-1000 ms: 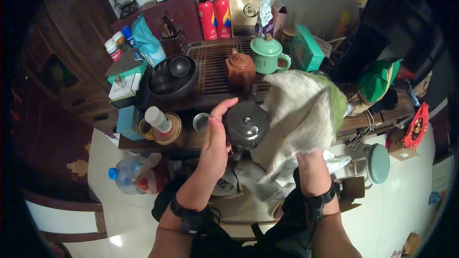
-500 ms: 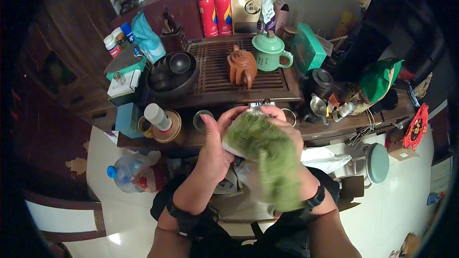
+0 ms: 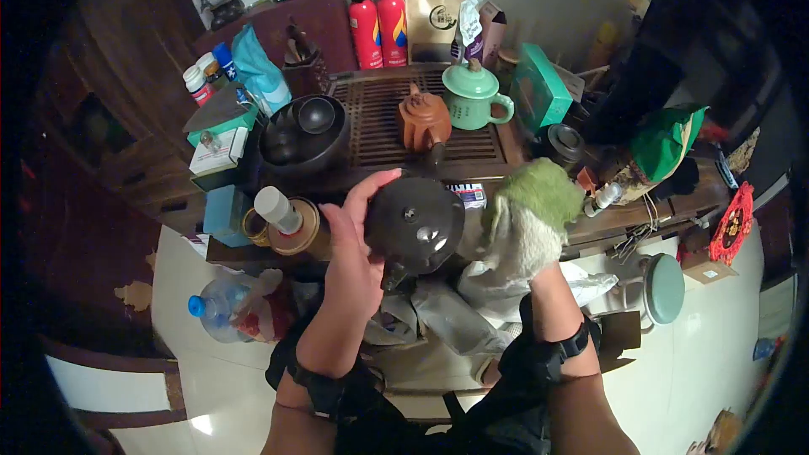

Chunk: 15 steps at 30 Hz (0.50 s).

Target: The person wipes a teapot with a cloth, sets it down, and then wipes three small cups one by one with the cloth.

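A dark round teapot (image 3: 415, 223) with a small knob on its lid is held up at the table's front edge. My left hand (image 3: 350, 253) wraps round its left side, thumb and fingers curved. A green and white cloth (image 3: 539, 202) covers my right hand (image 3: 548, 274), whose fingers are hidden beneath it; the cloth is to the right of the teapot. Behind the teapot, a reddish-brown clay teapot (image 3: 423, 120) stands on the slatted tea tray (image 3: 371, 131), beside a light green lidded mug (image 3: 472, 99).
At the left stand a black bowl (image 3: 291, 152) with smaller bowls inside and a white-capped bottle (image 3: 278, 209) on a round wooden coaster. A dark lidded jar (image 3: 563, 145) and a green bag (image 3: 670, 143) are at the right. Below is a large plastic bottle (image 3: 221, 312).
The dark teapot now shows in my left hand. The cloth, earlier between both hands, has moved right and up and now covers my right hand.
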Available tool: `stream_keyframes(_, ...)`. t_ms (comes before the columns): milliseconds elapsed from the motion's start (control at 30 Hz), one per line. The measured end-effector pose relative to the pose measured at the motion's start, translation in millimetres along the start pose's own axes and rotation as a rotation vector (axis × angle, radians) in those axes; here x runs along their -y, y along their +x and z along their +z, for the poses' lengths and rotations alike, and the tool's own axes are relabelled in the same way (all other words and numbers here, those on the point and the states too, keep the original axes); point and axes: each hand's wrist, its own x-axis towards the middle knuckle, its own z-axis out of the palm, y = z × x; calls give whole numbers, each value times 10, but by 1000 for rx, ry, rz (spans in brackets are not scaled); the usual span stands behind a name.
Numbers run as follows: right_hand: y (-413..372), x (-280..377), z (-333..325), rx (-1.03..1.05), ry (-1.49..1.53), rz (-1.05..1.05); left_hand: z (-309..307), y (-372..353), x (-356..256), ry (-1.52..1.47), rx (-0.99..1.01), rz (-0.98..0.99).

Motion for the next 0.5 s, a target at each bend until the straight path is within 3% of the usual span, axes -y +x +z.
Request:
stream_keyframes(100,92,-69,-121,7,215,-101,-9,-8,-12,142,-25,100)
stream_keyframes(200,320,254,-484,220,820,348,-11,3,5,191,-41,100)
stream_keyframes(233,356,243,-519,206,521,74,-13,5,12,194,-44,91)
stream_keyframes(333,364,300,-651,211,542,170,28,1,17,199,-22,116)
stream_keyframes(367,349,321,-713,259,410,261,30,0,23,202,-19,118)
stream_keyframes(500,359,251,-777,324,831,472,-12,12,91,185,17,148)
